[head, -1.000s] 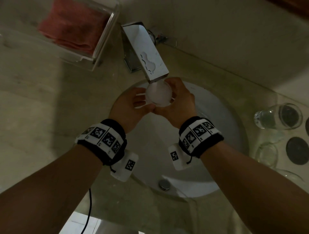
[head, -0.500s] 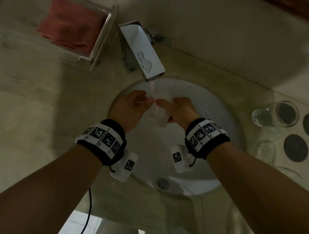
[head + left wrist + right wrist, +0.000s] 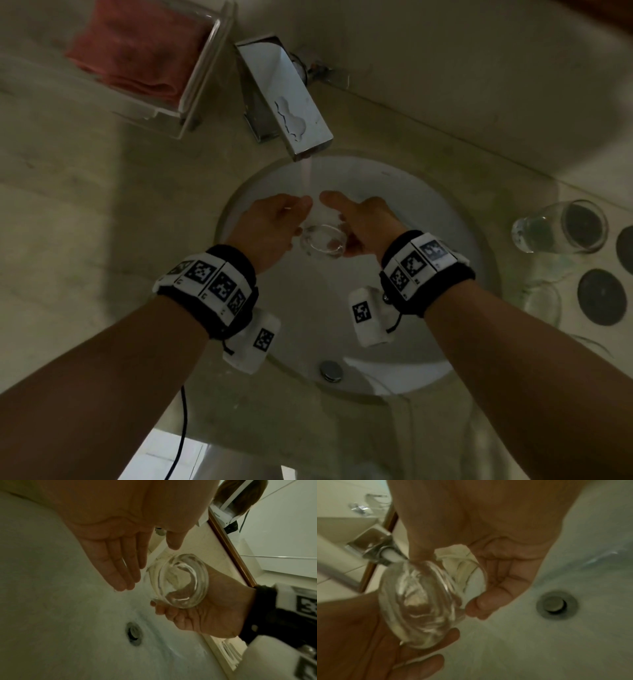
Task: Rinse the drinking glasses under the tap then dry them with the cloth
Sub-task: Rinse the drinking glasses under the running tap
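Glass (image 3: 322, 240) held on its side over the basin (image 3: 445, 342), thick base toward the wearer, mouth toward the running stream from the tap (image 3: 294, 113). Right hand (image 3: 363, 226) grips it, thumb above and fingers curled beneath. Left hand (image 3: 270, 226) lies flat-fingered beside the glass, grasping nothing; contact cannot be confirmed. On the counter to the right, 1 further glass (image 3: 558, 228) lies tipped over, with another glass (image 3: 541, 305) nearer. Farthest back, the red cloth (image 3: 137, 51) rests folded in a clear tray (image 3: 198, 85). Judged stage: rinsing of glass 1 under way; remaining glasses and all drying outstanding.
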### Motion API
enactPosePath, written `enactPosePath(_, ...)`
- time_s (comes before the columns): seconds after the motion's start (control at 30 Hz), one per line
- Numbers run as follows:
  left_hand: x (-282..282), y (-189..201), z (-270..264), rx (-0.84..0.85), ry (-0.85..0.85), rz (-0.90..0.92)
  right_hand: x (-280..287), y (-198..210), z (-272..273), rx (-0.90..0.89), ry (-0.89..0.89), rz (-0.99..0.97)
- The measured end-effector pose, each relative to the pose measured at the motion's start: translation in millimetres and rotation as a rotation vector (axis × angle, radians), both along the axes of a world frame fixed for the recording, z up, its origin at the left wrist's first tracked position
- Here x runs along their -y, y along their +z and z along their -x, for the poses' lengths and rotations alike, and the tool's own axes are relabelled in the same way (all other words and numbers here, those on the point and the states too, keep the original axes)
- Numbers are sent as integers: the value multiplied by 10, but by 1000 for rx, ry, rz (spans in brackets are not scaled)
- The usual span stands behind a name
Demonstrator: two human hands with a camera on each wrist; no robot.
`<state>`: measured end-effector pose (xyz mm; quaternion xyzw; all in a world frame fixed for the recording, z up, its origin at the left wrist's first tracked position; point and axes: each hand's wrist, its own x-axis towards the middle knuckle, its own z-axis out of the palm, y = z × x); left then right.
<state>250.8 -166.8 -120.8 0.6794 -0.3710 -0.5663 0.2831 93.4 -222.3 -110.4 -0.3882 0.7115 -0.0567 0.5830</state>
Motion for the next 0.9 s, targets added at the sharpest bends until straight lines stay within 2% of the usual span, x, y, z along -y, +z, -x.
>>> enactPosePath(0.13,46,53,39,-104,59,-37,-2,28,-96,57,89,135)
enactPosePath(0.3,150,80,41,-137,92,0,-40,54,-145,56,215,304)
enactPosePath(0.37,185,74,34,-117,82,22,-40,75,-172,62,212,337)
enactPosePath(0.47,234,125,38,-83,58,92,-44,76,-201,109,148,329)
enactPosePath(0.57,296,143,32,-154,-7,126,-41,97,-215,199,91,269)
enactPosePath(0.73,352,156,8,-159,-29,122,34,144,-189,358,41,124)
enactPosePath(0.9,349,108,-38,-113,-13,77,95,121,-147,391,-16,119)
